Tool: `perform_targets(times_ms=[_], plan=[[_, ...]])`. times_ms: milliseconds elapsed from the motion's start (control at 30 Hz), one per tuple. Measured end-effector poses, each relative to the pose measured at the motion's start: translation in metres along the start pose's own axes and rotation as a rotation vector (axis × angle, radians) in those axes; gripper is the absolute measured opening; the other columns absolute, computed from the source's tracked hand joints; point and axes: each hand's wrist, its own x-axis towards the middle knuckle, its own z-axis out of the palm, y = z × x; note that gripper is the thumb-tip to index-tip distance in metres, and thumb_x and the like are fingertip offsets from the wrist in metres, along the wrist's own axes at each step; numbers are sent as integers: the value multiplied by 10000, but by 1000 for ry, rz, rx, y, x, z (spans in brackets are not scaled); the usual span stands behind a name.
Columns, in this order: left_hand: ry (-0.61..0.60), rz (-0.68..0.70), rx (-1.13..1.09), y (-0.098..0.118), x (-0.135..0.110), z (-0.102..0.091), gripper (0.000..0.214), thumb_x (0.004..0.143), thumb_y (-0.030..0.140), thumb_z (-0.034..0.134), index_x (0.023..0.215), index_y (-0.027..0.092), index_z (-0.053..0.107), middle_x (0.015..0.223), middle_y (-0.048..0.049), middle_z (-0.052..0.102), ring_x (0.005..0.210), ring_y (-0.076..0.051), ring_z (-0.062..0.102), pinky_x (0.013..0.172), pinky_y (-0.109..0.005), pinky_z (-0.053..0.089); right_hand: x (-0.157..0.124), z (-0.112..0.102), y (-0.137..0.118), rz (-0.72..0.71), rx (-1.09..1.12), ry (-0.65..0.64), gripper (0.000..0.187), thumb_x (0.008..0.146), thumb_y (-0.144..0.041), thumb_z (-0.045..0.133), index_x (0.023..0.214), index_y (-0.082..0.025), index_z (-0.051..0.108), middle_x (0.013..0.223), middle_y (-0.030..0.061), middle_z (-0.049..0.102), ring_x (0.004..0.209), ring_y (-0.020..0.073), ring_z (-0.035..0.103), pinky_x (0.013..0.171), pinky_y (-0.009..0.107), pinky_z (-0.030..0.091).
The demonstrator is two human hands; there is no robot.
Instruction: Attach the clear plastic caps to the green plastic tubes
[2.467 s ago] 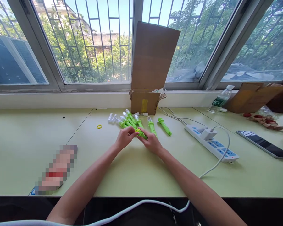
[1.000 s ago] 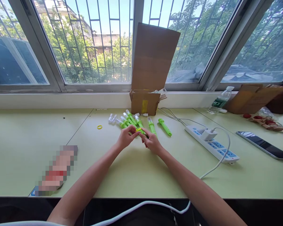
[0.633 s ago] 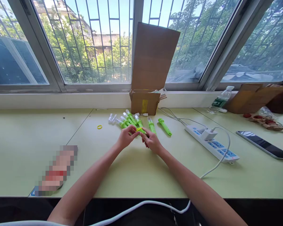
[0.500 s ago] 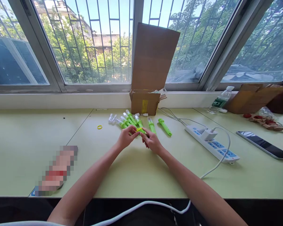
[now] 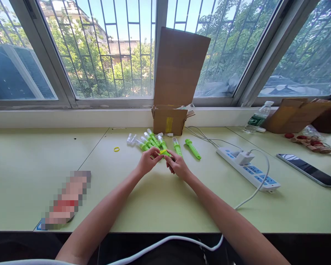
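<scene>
My left hand and my right hand meet near the middle of the table. Both are closed, with their fingertips pinching a small yellow ring between them. Just beyond the fingers lie several bright green tubes with clear ends, some partly hidden by my hands. A green tube without a clear end rests to the right of my right hand. Left of the pile are small clear plastic caps. Another yellow ring lies flat on the table, apart from my left hand.
Behind the tubes stands an open cardboard box with its lid raised. A white power strip with cables sits at right, near a phone. At the back right is a water bottle. A blurred flat object lies front left.
</scene>
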Motion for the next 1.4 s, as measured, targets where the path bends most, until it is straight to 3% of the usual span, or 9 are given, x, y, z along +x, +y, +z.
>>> perform_targets(times_ms=[300, 633, 1400], plan=[[-7, -28, -40, 1, 0, 0, 312, 723, 463, 628, 796, 175, 533, 618, 21, 573, 554, -89, 538, 489, -198, 428, 0, 1, 0, 11, 40, -9, 667, 780, -529, 513, 1320, -151, 411, 557, -53, 514, 332, 77, 407, 312, 211, 331], [-98, -176, -270, 4, 0, -2, 366, 702, 475, 645, 819, 162, 495, 607, 17, 586, 532, -104, 576, 467, -210, 473, -1, 1, -3, 26, 64, -4, 678, 770, -560, 512, 1303, -149, 428, 553, -50, 519, 331, 78, 409, 310, 210, 335], [-126, -289, -397, 18, -3, -8, 386, 698, 472, 647, 884, 157, 524, 601, 6, 600, 544, -113, 587, 515, -255, 517, -1, 3, -3, -11, 29, 1, 683, 796, -569, 462, 1326, -145, 390, 559, -46, 522, 333, 87, 421, 314, 214, 342]])
